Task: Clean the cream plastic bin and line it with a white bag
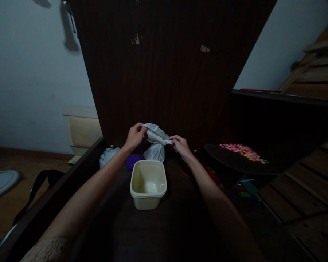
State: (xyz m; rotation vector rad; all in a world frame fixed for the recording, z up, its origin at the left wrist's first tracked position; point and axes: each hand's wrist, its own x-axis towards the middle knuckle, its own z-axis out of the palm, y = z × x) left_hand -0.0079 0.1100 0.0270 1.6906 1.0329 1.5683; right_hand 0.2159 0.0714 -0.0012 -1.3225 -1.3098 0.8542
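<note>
A white plastic bag (155,151) is pulled out between my two hands, its lower part hanging down behind a container. My left hand (136,136) pinches the bag's upper left side. With closed fingers, my right hand (180,145) grips a twisted end of it on the right. Whether a knot is there I cannot tell. In front of the bag stands a cream plastic container (148,201), upright and without a lid, with a few dark specks inside. A purple item (133,161) lies behind the container, under my left wrist.
Another crumpled pale bag (108,156) lies left of my left forearm. A dark wooden panel (164,80) rises behind. Right, a low dark shelf (229,160) bears a string of colourful pieces (243,151). A raised edge (71,171) runs along the left.
</note>
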